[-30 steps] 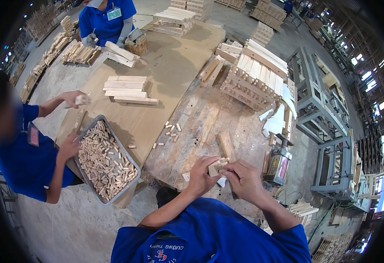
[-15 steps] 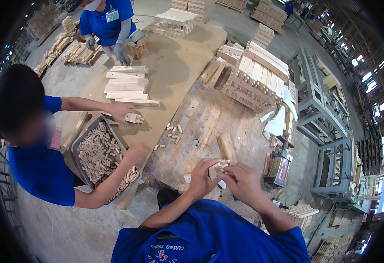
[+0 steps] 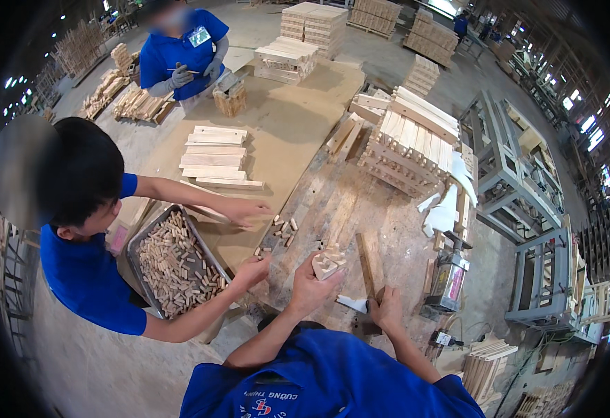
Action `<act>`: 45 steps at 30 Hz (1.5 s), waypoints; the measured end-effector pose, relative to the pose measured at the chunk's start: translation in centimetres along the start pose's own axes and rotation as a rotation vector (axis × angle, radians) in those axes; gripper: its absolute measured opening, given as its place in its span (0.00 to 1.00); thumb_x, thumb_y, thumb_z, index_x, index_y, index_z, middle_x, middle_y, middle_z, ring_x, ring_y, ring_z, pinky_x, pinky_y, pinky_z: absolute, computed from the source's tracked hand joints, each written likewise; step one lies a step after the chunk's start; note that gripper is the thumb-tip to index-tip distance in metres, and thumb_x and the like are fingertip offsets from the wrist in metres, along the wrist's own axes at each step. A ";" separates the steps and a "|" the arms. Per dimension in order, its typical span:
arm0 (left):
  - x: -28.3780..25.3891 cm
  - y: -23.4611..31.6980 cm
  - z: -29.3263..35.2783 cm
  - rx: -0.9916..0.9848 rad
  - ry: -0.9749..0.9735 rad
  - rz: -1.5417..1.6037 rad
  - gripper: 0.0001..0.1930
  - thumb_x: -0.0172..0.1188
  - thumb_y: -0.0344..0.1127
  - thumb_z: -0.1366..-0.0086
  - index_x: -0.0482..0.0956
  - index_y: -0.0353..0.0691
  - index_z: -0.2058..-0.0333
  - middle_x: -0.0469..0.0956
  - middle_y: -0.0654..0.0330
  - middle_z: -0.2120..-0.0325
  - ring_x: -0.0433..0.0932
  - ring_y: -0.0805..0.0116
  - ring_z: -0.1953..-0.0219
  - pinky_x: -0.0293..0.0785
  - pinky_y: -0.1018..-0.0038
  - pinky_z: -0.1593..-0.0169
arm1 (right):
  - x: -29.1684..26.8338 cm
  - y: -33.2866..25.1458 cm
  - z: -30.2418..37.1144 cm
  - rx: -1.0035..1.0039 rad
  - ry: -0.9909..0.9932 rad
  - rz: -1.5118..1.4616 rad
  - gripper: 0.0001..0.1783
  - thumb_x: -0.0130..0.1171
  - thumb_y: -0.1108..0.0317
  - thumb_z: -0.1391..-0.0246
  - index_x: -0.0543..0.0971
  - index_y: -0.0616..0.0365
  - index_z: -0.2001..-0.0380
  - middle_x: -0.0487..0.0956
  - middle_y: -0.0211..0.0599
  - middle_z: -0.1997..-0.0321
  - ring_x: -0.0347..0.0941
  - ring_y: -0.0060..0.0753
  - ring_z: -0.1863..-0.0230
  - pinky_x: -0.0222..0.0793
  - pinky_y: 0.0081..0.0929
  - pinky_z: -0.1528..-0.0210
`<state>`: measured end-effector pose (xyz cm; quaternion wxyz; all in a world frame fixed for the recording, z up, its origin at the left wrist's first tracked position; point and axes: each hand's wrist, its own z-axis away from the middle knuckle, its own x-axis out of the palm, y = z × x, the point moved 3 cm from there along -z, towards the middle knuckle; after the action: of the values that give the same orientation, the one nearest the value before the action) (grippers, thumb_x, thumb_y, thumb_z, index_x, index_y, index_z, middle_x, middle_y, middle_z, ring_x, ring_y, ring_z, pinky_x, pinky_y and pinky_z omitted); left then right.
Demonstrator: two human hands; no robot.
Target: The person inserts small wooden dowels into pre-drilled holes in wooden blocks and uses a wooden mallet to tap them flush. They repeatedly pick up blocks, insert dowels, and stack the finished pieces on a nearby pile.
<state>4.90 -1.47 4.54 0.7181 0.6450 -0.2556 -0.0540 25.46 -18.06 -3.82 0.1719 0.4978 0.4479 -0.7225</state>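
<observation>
My left hand (image 3: pixel 310 287) is closed around a small bundle of pale wooden pieces (image 3: pixel 329 262), held upright above the worktable with notched ends facing up. Lower and to the right, my right hand (image 3: pixel 387 308) has its fingers curled at the near end of a wooden bar (image 3: pixel 370 261) lying on the table. What those fingers grip is hidden. A white pointed scrap (image 3: pixel 352 303) lies beside them. Several loose wooden dowels (image 3: pixel 285 230) are scattered on the table beyond my left hand.
At the left, a co-worker's arms reach past a grey tub (image 3: pixel 132 245) of dowels. Wooden bars (image 3: pixel 214 157) lie in a row on the brown-covered tabletop. Right of centre stands a stack of drilled bars (image 3: pixel 416 132), with a metal tin (image 3: pixel 448 279) nearer me. Another gloved co-worker stands across.
My hands have come apart: the left keeps the wooden bundle, while the right has moved down to the bar's near end. The near co-worker's hand no longer holds a wooden piece.
</observation>
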 end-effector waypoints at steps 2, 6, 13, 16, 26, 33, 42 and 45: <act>-0.2 -0.4 -0.1 0.005 -0.012 0.005 0.22 0.71 0.24 0.33 0.77 0.34 0.42 0.85 0.63 0.53 0.82 0.78 0.52 0.79 0.76 0.48 | -0.6 0.9 -0.8 -0.079 -0.133 0.046 0.32 0.71 0.69 0.46 0.70 0.61 0.39 0.77 0.48 0.60 0.77 0.51 0.57 0.77 0.42 0.53; 0.1 -0.7 -0.2 0.007 -0.057 0.093 0.22 0.71 0.24 0.34 0.77 0.34 0.42 0.85 0.63 0.53 0.82 0.78 0.52 0.79 0.76 0.48 | -4.0 0.7 0.8 -0.028 -0.101 -0.563 0.28 0.65 0.70 0.39 0.70 0.64 0.38 0.77 0.41 0.63 0.76 0.35 0.66 0.75 0.34 0.60; 0.8 -0.7 0.1 0.031 -0.035 0.021 0.22 0.71 0.21 0.35 0.77 0.34 0.44 0.86 0.60 0.53 0.83 0.76 0.51 0.80 0.76 0.46 | -17.0 -9.0 3.5 -0.493 0.044 -0.421 0.34 0.60 0.68 0.37 0.67 0.64 0.30 0.82 0.46 0.53 0.79 0.40 0.62 0.77 0.38 0.53; 0.3 -1.4 1.0 0.016 -0.040 -0.078 0.23 0.72 0.22 0.35 0.77 0.34 0.43 0.86 0.58 0.52 0.83 0.75 0.50 0.79 0.76 0.46 | -18.7 -9.4 3.5 -0.297 -0.414 -0.244 0.36 0.58 0.68 0.37 0.64 0.65 0.27 0.83 0.48 0.51 0.82 0.38 0.56 0.79 0.38 0.49; 0.0 0.4 0.2 0.069 -0.027 0.115 0.21 0.72 0.24 0.35 0.77 0.38 0.44 0.83 0.64 0.57 0.83 0.74 0.55 0.81 0.71 0.49 | -7.9 -1.6 -0.8 -0.248 0.096 -0.053 0.39 0.62 0.68 0.36 0.62 0.65 0.26 0.82 0.52 0.56 0.81 0.54 0.63 0.79 0.48 0.55; -0.7 0.2 -1.2 -0.232 0.047 0.844 0.12 0.65 0.33 0.28 0.78 0.39 0.50 0.83 0.57 0.61 0.84 0.61 0.57 0.83 0.62 0.50 | -4.1 -0.7 0.2 -0.373 -0.031 0.269 0.57 0.80 0.66 0.54 0.59 0.62 0.24 0.67 0.60 0.30 0.70 0.62 0.34 0.74 0.50 0.39; 1.5 -6.0 0.8 -0.607 -0.050 1.398 0.20 0.59 0.49 0.23 0.79 0.33 0.55 0.83 0.50 0.59 0.83 0.52 0.53 0.82 0.54 0.43 | -8.7 -12.1 1.6 -0.871 0.015 -0.467 0.48 0.83 0.67 0.60 0.71 0.58 0.34 0.78 0.53 0.37 0.79 0.50 0.41 0.77 0.45 0.40; 1.1 -6.7 2.5 -0.656 -0.058 1.517 0.24 0.59 0.52 0.23 0.79 0.33 0.49 0.84 0.48 0.54 0.83 0.49 0.48 0.80 0.52 0.39 | -9.4 -15.5 1.9 -0.873 0.055 -0.354 0.42 0.82 0.65 0.57 0.73 0.60 0.39 0.82 0.50 0.44 0.82 0.47 0.47 0.79 0.41 0.44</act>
<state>6.45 -5.26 -1.38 0.7046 0.0534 -0.6110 0.3569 17.78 -13.08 11.96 0.2273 0.3140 0.7922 -0.4714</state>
